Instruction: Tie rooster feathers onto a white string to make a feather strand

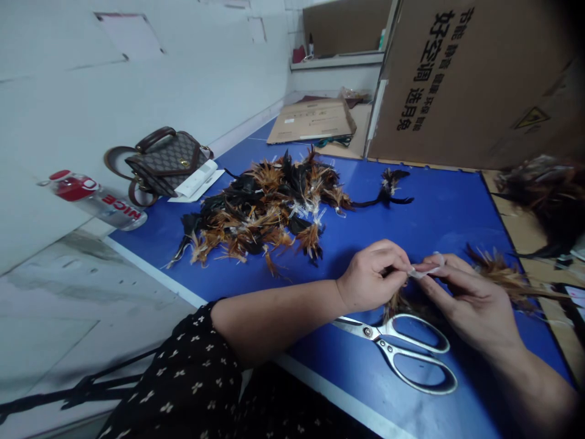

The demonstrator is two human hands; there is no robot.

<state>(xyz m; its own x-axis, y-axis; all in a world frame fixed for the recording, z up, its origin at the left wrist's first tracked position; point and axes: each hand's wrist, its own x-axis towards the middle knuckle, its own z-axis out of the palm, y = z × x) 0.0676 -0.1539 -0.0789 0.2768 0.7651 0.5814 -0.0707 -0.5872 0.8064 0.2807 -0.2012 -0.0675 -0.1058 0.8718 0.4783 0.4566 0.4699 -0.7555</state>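
Observation:
My left hand and my right hand meet over the blue table. Between their pinched fingertips runs a small whitish, see-through strip; its exact kind is not clear. Brown feathers show just below my left fingers, partly hidden, and I cannot tell whether they touch that hand. Silver-handled scissors lie below both hands, their blades partly covered by my left forearm. Behind my right hand is a brown feather bunch.
A large heap of brown and black feather bunches covers the table's middle left. One separate bunch lies to its right. A handbag, a bottle and flat cardboard line the far side. A big carton stands behind.

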